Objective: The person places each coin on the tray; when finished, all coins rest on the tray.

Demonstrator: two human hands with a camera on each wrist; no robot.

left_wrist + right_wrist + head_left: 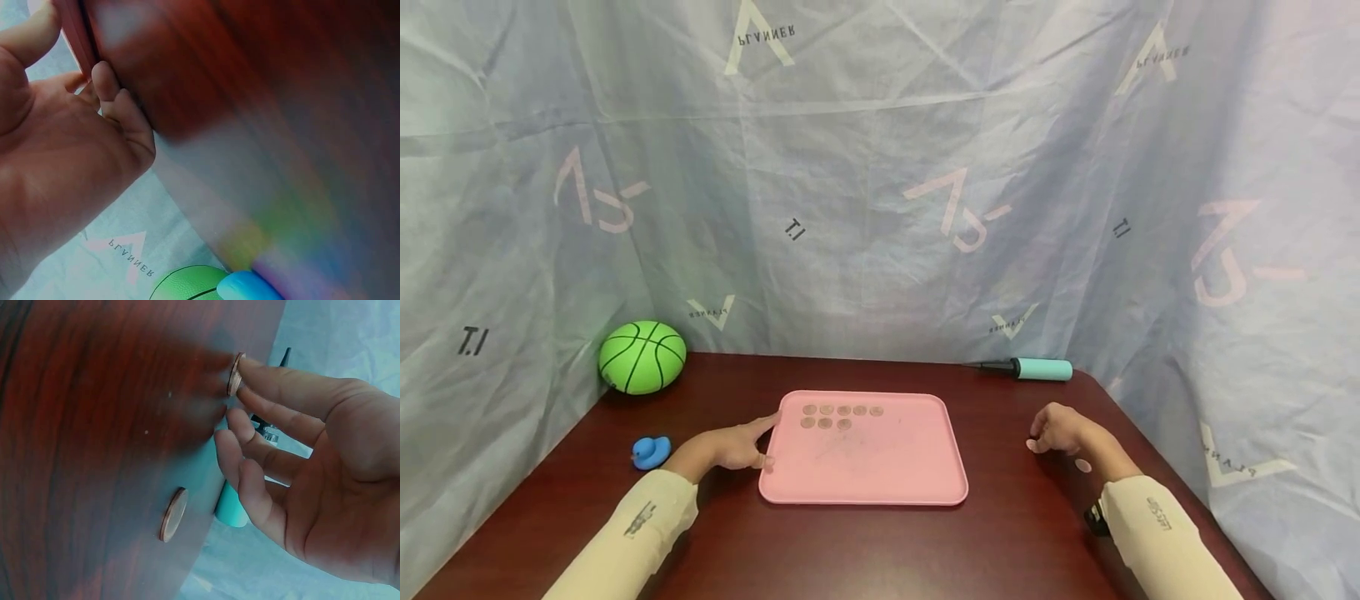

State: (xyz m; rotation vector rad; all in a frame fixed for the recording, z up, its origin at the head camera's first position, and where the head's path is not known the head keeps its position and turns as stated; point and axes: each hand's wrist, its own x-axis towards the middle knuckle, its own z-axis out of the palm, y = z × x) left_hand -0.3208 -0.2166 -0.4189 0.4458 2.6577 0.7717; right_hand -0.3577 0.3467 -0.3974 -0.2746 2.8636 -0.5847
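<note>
A pink tray (pixel 895 475) lies on the dark wooden table. Near its far left corner, coin-like discs (pixel 844 410) are laid out flat in two rows. My left hand (pixel 737 446) touches the tray's left rim, thumb and forefinger spread apart along it. On the right, my right hand (pixel 1060 429) is low over the table. Between its thumb and forefinger it pinches a copper-coloured coin (pixel 235 374), close to the wood. Another coin (pixel 175 514) lies flat on the table near that hand; in the head view this coin (pixel 1082 466) is beside the wrist.
A blue toy duck (pixel 651 452) sits left of the left hand, with a green basketball (pixel 643 357) behind it. At the far right edge lies a turquoise hand pump (pixel 1042 369). Grey printed cloth (pixel 865 275) hangs behind the table (pixel 865 550).
</note>
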